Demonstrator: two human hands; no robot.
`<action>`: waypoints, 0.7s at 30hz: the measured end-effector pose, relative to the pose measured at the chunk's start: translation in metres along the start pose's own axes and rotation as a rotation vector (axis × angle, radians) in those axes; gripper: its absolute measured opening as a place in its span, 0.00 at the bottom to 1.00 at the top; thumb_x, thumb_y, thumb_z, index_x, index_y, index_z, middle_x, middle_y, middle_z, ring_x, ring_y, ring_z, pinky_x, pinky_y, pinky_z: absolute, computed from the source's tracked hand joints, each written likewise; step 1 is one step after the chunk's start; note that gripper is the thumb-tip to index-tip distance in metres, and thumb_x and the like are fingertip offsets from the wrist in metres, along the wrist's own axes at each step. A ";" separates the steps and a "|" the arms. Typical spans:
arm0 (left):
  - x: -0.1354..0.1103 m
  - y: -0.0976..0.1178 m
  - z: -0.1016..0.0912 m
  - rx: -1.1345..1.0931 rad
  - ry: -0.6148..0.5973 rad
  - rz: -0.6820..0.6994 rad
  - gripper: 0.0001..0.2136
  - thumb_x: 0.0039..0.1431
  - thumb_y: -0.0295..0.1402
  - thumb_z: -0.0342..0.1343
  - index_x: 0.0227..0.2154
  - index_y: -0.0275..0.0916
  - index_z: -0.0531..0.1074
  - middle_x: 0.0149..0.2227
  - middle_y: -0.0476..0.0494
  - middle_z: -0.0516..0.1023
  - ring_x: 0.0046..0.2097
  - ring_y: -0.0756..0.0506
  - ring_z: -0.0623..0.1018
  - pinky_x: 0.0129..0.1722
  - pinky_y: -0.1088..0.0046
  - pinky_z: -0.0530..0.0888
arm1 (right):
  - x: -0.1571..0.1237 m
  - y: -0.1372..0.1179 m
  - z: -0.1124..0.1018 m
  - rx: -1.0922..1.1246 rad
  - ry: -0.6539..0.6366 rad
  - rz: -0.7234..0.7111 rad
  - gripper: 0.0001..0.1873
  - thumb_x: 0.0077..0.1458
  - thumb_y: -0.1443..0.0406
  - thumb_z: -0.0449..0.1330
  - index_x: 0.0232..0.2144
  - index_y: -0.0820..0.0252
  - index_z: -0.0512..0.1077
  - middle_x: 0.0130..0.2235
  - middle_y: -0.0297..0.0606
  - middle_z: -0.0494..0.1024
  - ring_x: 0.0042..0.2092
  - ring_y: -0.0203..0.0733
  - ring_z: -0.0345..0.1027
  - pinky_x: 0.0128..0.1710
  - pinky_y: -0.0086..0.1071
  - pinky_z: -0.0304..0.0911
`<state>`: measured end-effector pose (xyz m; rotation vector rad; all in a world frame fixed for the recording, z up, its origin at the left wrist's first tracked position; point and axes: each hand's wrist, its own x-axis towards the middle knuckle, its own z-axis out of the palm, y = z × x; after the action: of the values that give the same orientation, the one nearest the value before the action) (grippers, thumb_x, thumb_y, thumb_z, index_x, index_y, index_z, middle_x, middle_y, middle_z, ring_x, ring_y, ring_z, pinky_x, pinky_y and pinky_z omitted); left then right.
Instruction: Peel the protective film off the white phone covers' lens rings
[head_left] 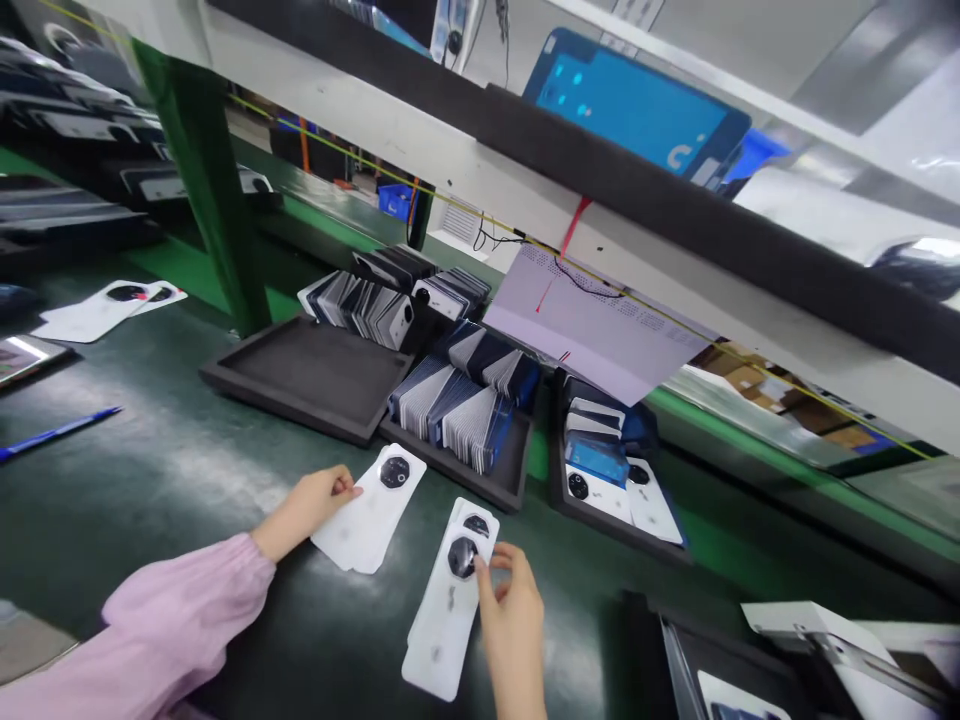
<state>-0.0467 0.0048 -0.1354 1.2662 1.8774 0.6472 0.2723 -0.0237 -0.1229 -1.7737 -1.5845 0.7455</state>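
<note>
Broadly, a dark green worktop [187,450] is filling the lower view, and a white shelf edge [360,112] with a black strip is slanting across above it. Under this edge a lilac sheet [592,335] is leaning behind the worktop, bearing rows of dark print too small to read and a few red strokes. On the worktop, three black trays are standing in a row beyond the hands: a left tray [307,370], a middle tray [517,450] that is holding tightly ranked panels [465,400], and a right tray [622,532] that is carrying white and blue-filmed pieces. Up on the shelf, a blue-faced plate [637,110] is showing pale shapes, one of them curving like a letter C. Nearer, two groups of white panels are lying flat on the worktop, slightly fanned: the left group [360,520] is lying just to the right of the left hand [315,505], the right group [442,620] just to the left of the right hand [514,605]. The left hand is pinching the left group's edge with bunched fingertips; the right hand is curving narrowly, its thumb touching the uppermost panel's dark camera disc [463,557] and its fingers lying at the right edge, though whether it is gripping, I cannot tell. Off to the left, a blue pen [64,432] is lying. Smallest of all, faint grey marks are showing on the white panels, too blurred to read.
</note>
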 end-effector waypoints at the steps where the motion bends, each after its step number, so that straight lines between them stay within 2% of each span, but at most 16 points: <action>1: -0.008 0.003 -0.002 -0.066 0.004 0.009 0.09 0.69 0.34 0.62 0.34 0.36 0.75 0.33 0.51 0.78 0.33 0.46 0.80 0.35 0.67 0.79 | -0.007 -0.010 0.003 0.043 -0.027 -0.023 0.20 0.64 0.50 0.60 0.47 0.59 0.72 0.39 0.38 0.79 0.28 0.39 0.68 0.37 0.38 0.68; 3: -0.028 0.013 -0.003 -0.213 -0.031 0.036 0.11 0.70 0.35 0.61 0.31 0.37 0.73 0.27 0.55 0.73 0.27 0.49 0.76 0.29 0.71 0.76 | -0.024 -0.028 0.011 0.137 -0.095 -0.042 0.18 0.63 0.52 0.61 0.46 0.58 0.73 0.38 0.39 0.81 0.29 0.42 0.70 0.38 0.38 0.70; 5: -0.051 0.028 0.002 -0.377 -0.129 0.069 0.14 0.70 0.39 0.60 0.30 0.39 0.69 0.23 0.58 0.69 0.22 0.51 0.72 0.24 0.74 0.72 | -0.042 -0.045 0.019 0.242 -0.182 -0.025 0.18 0.58 0.57 0.65 0.49 0.58 0.74 0.39 0.40 0.84 0.30 0.43 0.72 0.36 0.37 0.72; 6: -0.063 0.036 0.006 -0.445 -0.187 0.079 0.15 0.68 0.43 0.61 0.30 0.40 0.67 0.24 0.57 0.70 0.23 0.50 0.74 0.25 0.74 0.73 | -0.050 -0.053 0.022 0.297 -0.225 -0.010 0.20 0.56 0.60 0.66 0.50 0.57 0.75 0.40 0.39 0.84 0.31 0.43 0.74 0.34 0.35 0.73; 8: -0.083 0.052 0.015 -0.534 -0.298 0.089 0.21 0.56 0.52 0.68 0.32 0.42 0.67 0.26 0.56 0.75 0.27 0.46 0.80 0.27 0.72 0.77 | -0.063 -0.064 0.021 0.402 -0.280 0.023 0.21 0.55 0.64 0.66 0.52 0.55 0.75 0.42 0.38 0.86 0.35 0.44 0.78 0.34 0.33 0.74; 10: -0.094 0.066 0.020 -0.571 -0.379 0.063 0.23 0.48 0.54 0.72 0.35 0.43 0.71 0.31 0.51 0.82 0.32 0.41 0.84 0.32 0.68 0.82 | -0.072 -0.071 0.013 0.474 -0.280 0.061 0.20 0.57 0.66 0.65 0.53 0.52 0.76 0.43 0.37 0.86 0.41 0.47 0.81 0.36 0.33 0.75; 13: -0.093 0.086 0.025 -0.581 -0.455 0.017 0.21 0.45 0.51 0.74 0.34 0.43 0.75 0.36 0.47 0.86 0.38 0.36 0.86 0.36 0.67 0.84 | -0.081 -0.076 -0.007 0.520 -0.252 0.131 0.21 0.56 0.67 0.66 0.52 0.53 0.78 0.43 0.39 0.86 0.42 0.52 0.82 0.36 0.36 0.76; 15: -0.087 0.101 0.029 -0.600 -0.498 -0.002 0.19 0.45 0.48 0.75 0.33 0.43 0.77 0.36 0.48 0.87 0.36 0.37 0.86 0.33 0.69 0.84 | -0.086 -0.079 -0.020 0.529 -0.233 0.168 0.21 0.55 0.67 0.67 0.52 0.54 0.79 0.43 0.39 0.86 0.40 0.52 0.82 0.36 0.37 0.76; 19: -0.079 0.125 0.038 -0.654 -0.543 -0.008 0.13 0.45 0.38 0.76 0.33 0.45 0.80 0.29 0.58 0.85 0.29 0.45 0.82 0.28 0.78 0.80 | -0.084 -0.084 -0.037 0.540 -0.213 0.186 0.22 0.57 0.66 0.67 0.55 0.51 0.78 0.46 0.37 0.86 0.44 0.52 0.82 0.41 0.37 0.75; 21: -0.076 0.136 0.041 -0.661 -0.548 -0.014 0.13 0.43 0.36 0.77 0.31 0.47 0.80 0.26 0.63 0.84 0.26 0.47 0.80 0.27 0.80 0.79 | -0.077 -0.086 -0.043 0.547 -0.230 0.182 0.22 0.58 0.64 0.68 0.56 0.49 0.78 0.47 0.36 0.86 0.45 0.53 0.82 0.42 0.37 0.75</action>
<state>0.0760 -0.0142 -0.0335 0.8693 1.0884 0.7385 0.2423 -0.0980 -0.0297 -1.4683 -1.2018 1.3634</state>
